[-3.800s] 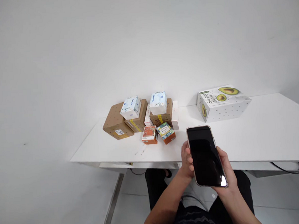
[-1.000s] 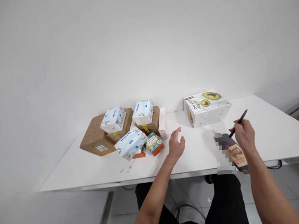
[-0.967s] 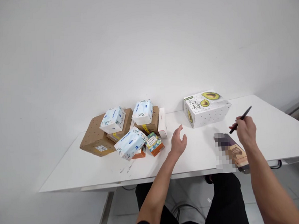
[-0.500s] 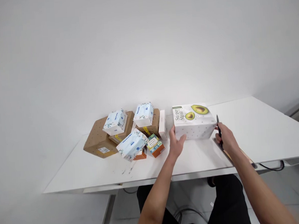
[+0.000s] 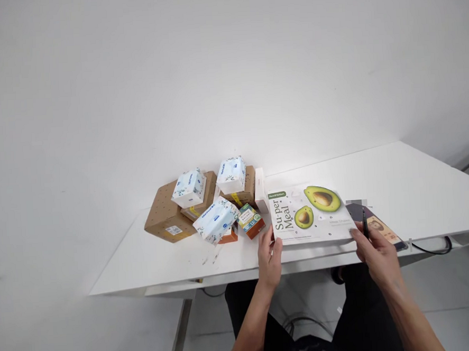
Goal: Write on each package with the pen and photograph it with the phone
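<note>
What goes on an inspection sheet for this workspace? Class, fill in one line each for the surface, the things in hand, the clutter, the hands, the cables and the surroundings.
Surface: white table, bare at its right end.
Things in hand: avocado box near the front edge, held at both ends; black pen in the right hand.
Clutter: brown cardboard boxes, tissue packs stacked and leaning on them, small orange cartons, a phone lying right of the avocado box.
Hands: left hand on the box's left end; right hand at its right end, gripping the pen.
Cables: black cable under the table's right edge.
Surroundings: plain white wall, pale floor.
</note>
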The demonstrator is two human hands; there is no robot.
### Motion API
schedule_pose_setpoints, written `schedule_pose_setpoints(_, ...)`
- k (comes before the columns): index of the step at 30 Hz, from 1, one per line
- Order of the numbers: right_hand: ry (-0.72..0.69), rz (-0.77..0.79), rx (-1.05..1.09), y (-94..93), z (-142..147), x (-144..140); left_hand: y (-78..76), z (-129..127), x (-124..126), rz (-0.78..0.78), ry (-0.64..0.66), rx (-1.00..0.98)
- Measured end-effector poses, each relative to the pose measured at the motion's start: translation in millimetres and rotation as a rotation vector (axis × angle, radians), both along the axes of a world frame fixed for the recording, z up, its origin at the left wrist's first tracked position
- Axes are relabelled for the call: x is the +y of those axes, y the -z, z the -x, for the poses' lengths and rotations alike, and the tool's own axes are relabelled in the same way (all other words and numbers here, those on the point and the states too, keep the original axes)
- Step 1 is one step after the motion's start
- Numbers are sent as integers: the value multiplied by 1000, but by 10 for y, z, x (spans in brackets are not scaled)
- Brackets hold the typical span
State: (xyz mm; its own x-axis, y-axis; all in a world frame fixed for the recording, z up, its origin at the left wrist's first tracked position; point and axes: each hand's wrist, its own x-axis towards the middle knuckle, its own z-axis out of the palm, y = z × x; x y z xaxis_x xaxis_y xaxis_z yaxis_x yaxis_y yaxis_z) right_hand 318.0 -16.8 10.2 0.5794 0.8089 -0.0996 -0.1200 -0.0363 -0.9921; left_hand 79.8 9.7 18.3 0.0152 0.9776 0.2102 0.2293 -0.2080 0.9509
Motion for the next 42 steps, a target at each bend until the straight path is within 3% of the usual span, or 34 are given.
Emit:
schedule_pose_setpoints(5, -30, -53, 139, 300, -20, -152, 305, 32, -246, -110, -55, -119)
schedule_pose_setpoints(8, -59, -29, 215, 521, -11, -215, 495, 63, -333, -58, -83, -140)
schedule_pose_setpoints(11, -66, 17, 283, 645, 19, -241, 592, 80, -347, 45, -120, -172)
schedule_pose_setpoints(14, -40, 12, 356, 614, 47, -230, 576, 83, -331, 96, -167, -207)
schedule_pose_setpoints(19, 44, -29, 376, 302, 48, -222, 377, 123, -290, 49, -159, -251)
schedule_pose_setpoints(23, 28, -69, 251, 62, 45, -240, 197, 163, -197, 12, -155, -207)
schedule_pose_setpoints(27, -12, -84, 88, -40, 67, -191, 46, 138, -75, 17, -144, -77)
schedule_pose_setpoints(33, 8, 73, -128, -104, 71, -134, -149, 77, -79, -1, -48, -28)
schedule_pose_setpoints(36, -4, 4, -50, -59, 51, -124, -77, 81, -129, -22, 18, -118)
schedule_pose_setpoints(39, -8, -99, 113, 78, 49, -80, 146, 83, -156, -17, 27, -161)
schedule_pose_setpoints(42, 35, -61, 246, 256, 69, -44, 399, 77, -174, 41, -21, -125)
